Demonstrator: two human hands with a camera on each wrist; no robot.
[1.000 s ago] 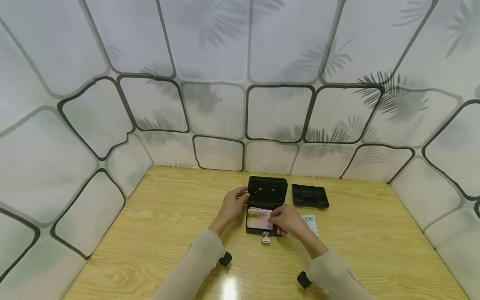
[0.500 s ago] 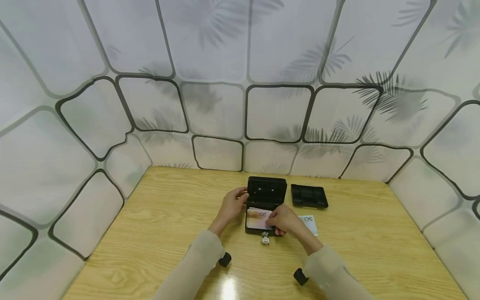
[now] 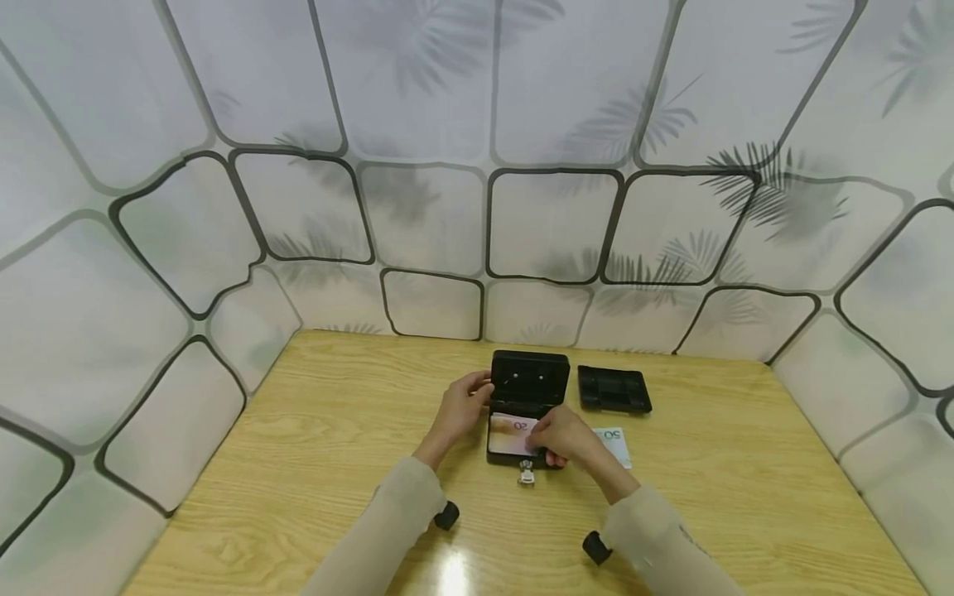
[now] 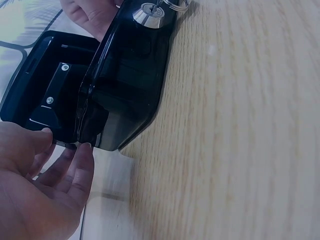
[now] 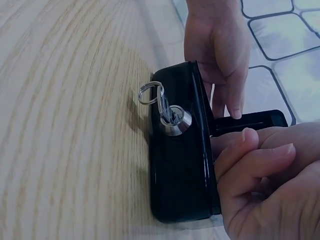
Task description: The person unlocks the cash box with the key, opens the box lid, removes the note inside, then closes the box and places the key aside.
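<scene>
A black cash box (image 3: pixel 525 460) stands on the table with its lid (image 3: pixel 530 377) raised. Inside lies a pinkish banknote (image 3: pixel 507 434) marked 20. My left hand (image 3: pixel 460 407) holds the left edge of the lid near the hinge; in the left wrist view its thumb and curled fingertips meet the lid's corner. My right hand (image 3: pixel 564 434) reaches into the box with bent fingers and pinches the note at its right side; the fingertips are partly hidden. A key with a ring (image 5: pixel 162 100) sits in the front lock (image 5: pixel 176 120).
To the right of the lid lies a black compartment tray (image 3: pixel 614 389). A banknote marked 50 (image 3: pixel 614 445) lies on the wooden table (image 3: pixel 335 430), partly behind the right wrist. A patterned wall covering (image 3: pixel 432 302) closes off the back and both sides.
My right hand has shifted slightly left over the note inside the box, and its forearm has moved left with it. The left hand stays at the lid.
</scene>
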